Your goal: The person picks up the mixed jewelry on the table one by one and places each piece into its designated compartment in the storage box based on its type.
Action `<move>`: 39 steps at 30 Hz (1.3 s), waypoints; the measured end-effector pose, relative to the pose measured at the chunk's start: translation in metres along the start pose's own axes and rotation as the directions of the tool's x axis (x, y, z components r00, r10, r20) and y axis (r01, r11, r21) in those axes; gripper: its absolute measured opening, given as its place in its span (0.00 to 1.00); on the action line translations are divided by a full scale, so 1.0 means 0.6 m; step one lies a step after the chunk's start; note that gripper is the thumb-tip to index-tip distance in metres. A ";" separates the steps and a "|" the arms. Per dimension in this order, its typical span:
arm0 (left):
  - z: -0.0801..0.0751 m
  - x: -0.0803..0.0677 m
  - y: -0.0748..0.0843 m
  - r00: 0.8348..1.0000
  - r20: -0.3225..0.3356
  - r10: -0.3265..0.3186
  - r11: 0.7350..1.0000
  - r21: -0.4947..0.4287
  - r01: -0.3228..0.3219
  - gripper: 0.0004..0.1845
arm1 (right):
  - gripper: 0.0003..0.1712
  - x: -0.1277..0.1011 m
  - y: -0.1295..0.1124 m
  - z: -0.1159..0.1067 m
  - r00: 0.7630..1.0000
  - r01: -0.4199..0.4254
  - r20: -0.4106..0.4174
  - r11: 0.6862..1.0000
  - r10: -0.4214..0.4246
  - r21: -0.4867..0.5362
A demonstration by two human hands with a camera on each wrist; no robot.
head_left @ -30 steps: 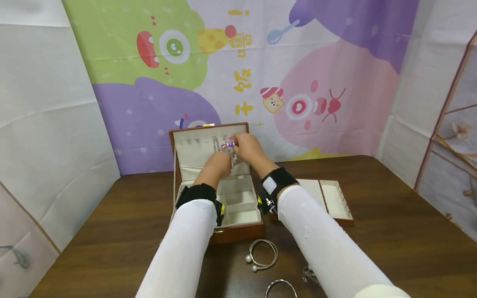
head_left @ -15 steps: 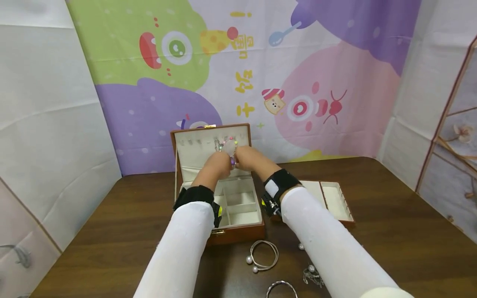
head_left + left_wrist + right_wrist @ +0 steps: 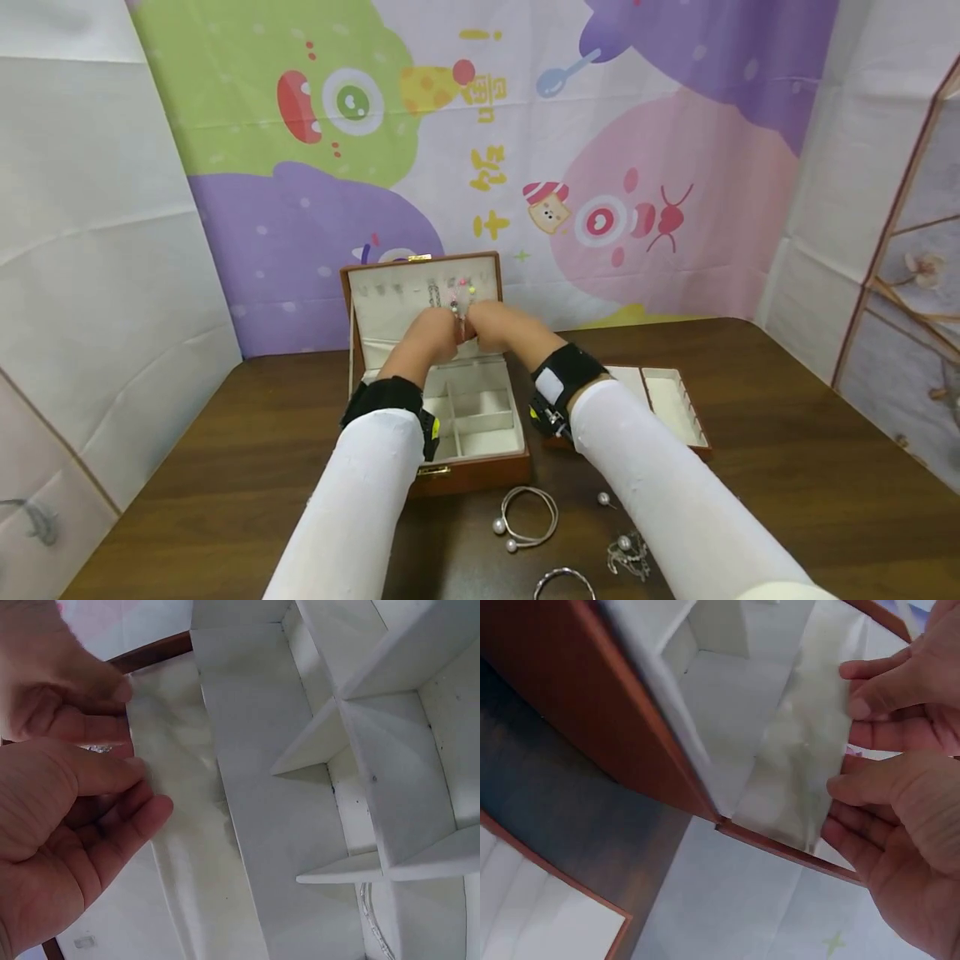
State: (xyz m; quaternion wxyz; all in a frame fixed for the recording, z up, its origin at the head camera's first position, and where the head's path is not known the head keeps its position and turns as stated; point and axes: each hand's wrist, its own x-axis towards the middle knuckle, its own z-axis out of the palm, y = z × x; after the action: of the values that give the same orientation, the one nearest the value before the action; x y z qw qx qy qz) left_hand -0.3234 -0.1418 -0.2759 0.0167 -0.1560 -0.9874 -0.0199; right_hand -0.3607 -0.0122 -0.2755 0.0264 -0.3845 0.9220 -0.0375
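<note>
A brown jewelry box [image 3: 480,477] stands with its cream-lined lid raised. Both hands meet at the elastic fabric pocket [image 3: 199,847] low on the lid's inside. My left hand [image 3: 437,332] pinches the pocket's upper edge between curled fingers and thumb. Beside it my right hand [image 3: 495,325] grips the same edge, with its thumb [image 3: 847,787] on the fabric. A beaded bracelet [image 3: 462,283] with pink and yellow beads hangs from the lid hooks just above; its lower end is hidden behind the hands. A silver chain [image 3: 434,295] hangs to its left.
The box's base has several divided compartments [image 3: 483,402]; a silver chain [image 3: 373,919] lies in one. A cream-lined tray [image 3: 675,408] sits to the right. In front lie a cord bracelet with pearls [image 3: 553,525], a silver bangle [image 3: 564,572], a pearl piece [image 3: 603,498] and a tangled chain [image 3: 632,560].
Both hands have moved down from the beaded bracelet near the hooks to the pocket's edge. The bracelet's purple bead, visible earlier, is out of sight behind the hands.
</note>
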 end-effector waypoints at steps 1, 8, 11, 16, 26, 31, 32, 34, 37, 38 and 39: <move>0.000 0.001 0.000 1.000 0.000 -0.005 1.000 0.001 0.005 0.12 | 0.15 0.000 -0.001 0.003 1.000 -0.015 0.014 1.000 0.016 -0.015; 0.003 0.007 -0.003 0.998 0.010 -0.055 0.998 0.011 0.055 0.06 | 0.15 -0.002 -0.011 0.009 0.993 -0.101 0.056 0.994 0.102 -0.029; 0.002 0.008 -0.002 0.998 0.010 -0.061 0.998 0.009 0.061 0.06 | 0.16 -0.003 -0.013 0.009 0.991 -0.109 0.077 0.994 0.110 -0.023; 0.002 0.008 0.000 0.999 -0.002 -0.053 0.999 0.006 0.053 0.07 | 0.15 -0.008 -0.016 0.008 0.990 -0.096 0.096 0.995 0.098 -0.030; 0.011 0.005 -0.005 1.000 -0.012 0.009 1.000 0.023 -0.009 0.11 | 0.23 -0.022 -0.003 0.016 0.998 -0.001 0.070 1.000 0.002 -0.008; 0.014 0.002 -0.006 1.000 0.024 -0.011 1.000 -0.018 0.011 0.18 | 0.23 -0.031 0.031 0.028 0.998 0.054 0.010 0.999 -0.054 0.009; 0.014 0.001 -0.007 1.000 0.024 -0.011 0.999 -0.030 0.012 0.18 | 0.22 -0.039 0.032 0.025 0.999 0.051 0.009 0.998 -0.051 0.029; 0.015 0.000 -0.009 1.000 0.019 -0.007 0.998 -0.065 0.009 0.19 | 0.20 -0.065 0.026 0.009 0.999 0.050 0.017 0.997 -0.051 0.055; 0.016 -0.007 -0.018 1.000 -0.011 0.023 0.993 -0.116 -0.024 0.19 | 0.17 -0.093 0.035 0.002 0.997 0.076 -0.017 0.992 -0.075 0.098; 0.016 -0.010 -0.021 0.999 -0.027 0.039 0.991 -0.129 -0.042 0.18 | 0.16 -0.102 0.038 0.000 0.997 0.077 -0.030 0.991 -0.074 0.107; 0.016 -0.014 -0.025 0.997 -0.046 0.058 0.988 -0.140 -0.063 0.18 | 0.16 -0.111 0.041 -0.001 0.996 0.084 -0.051 0.990 -0.079 0.111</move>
State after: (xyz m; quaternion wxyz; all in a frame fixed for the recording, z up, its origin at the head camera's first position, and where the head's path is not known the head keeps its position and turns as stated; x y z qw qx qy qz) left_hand -0.3200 -0.1581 -0.2863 0.0267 -0.1862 -0.9778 -0.0924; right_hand -0.3315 0.0525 -0.2757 0.0251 -0.4188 0.9023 -0.0993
